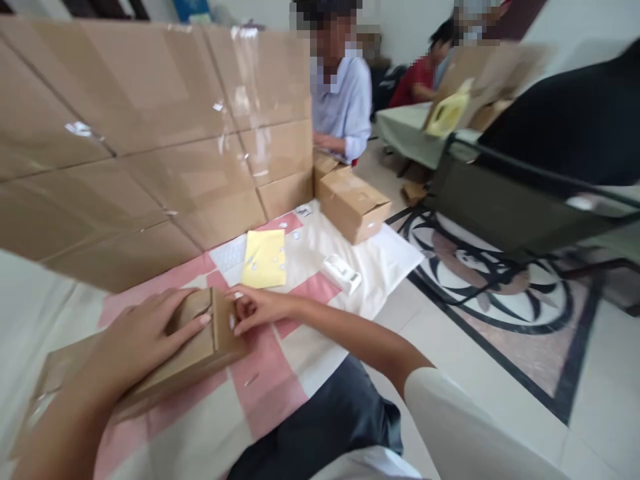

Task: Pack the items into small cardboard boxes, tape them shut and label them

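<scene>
the panel stands along the far edge of the table. toward the left of the near edge lies the near carton, the left hand on its top, the right hand at its right end. behind the right hand, between near carton and panel, lies the sheet, with a paper just left of it and small scraps on it and beyond it. right of the sheet, toward the right corner, lies the packet. behind the packet, near the right end of the far edge, sits the second carton. a co-worker is behind that carton; farther back and right, the jug stands on another table.
</scene>
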A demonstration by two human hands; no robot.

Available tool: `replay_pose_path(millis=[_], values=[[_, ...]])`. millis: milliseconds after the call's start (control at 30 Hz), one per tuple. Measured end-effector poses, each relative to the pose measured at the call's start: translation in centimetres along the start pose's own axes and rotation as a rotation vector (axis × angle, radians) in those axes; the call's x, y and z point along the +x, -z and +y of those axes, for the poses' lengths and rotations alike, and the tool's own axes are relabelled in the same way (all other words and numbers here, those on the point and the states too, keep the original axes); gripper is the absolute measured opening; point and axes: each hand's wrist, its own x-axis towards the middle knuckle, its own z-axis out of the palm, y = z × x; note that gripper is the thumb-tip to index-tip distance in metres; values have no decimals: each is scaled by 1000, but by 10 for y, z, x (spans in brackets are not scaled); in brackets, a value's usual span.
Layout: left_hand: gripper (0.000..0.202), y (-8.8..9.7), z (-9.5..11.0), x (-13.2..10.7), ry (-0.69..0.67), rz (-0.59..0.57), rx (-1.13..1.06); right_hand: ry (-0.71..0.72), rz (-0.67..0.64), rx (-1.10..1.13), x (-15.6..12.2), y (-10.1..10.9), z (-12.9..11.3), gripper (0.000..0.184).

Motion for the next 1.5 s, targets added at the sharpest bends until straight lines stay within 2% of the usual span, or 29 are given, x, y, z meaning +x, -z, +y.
replay_pose_path(millis=[133, 200, 300, 367, 433, 500, 567, 633, 667, 733, 800, 867, 967, 1100, 1300, 1400, 1500], values=[[39, -13, -3, 2, -102, 63, -43, -71, 149, -343, -26, -19, -16, 141], [39, -15, -2, 1, -130, 66, -65, -70, 205, -392, -36, -34, -23, 154], [38, -13, 3, -2, -153, 62, -126, -22, 247, -385, -44, -54, -27, 161], [39, -9, 6, -5, -178, 104, -193, -29, 321, -387, -55, -60, -26, 157], [43, -5, 6, -11, -201, 244, -258, -3, 418, -392, -78, -59, -25, 150], [50, -7, 3, -19, -191, 468, -322, 68, 526, -406, -118, -54, -27, 143], [52, -22, -4, -25, -120, 696, -401, 104, 683, -414, -171, -48, -36, 139], [45, -48, -11, -26, 8, 810, -499, 112, 905, -395, -227, -44, -53, 132], [41, -63, -15, -24, 79, 806, -545, 131, 1017, -400, -254, -43, -62, 129], [36, -94, -23, -19, 172, 696, -613, 133, 1254, -456, -300, -41, -78, 125], [35, -118, -29, -12, 165, 536, -617, 67, 1464, -503, -333, -36, -84, 126], [34, -133, -33, -5, 125, 448, -615, -32, 1620, -513, -351, -29, -77, 126], [38, -141, -33, 0, 112, 415, -654, -172, 1729, -516, -355, -13, -52, 118], [42, -144, -28, -2, 143, 357, -698, -213, 1705, -512, -333, 9, -30, 112], [43, -147, -25, -6, 189, 278, -754, -224, 1652, -417, -302, 38, -38, 118], [42, -149, -28, -5, 154, 262, -737, -239, 1658, -446, -302, 41, -39, 116], [42, -150, -29, -8, 138, 255, -733, -288, 1720, -546, -310, 37, -37, 109]])
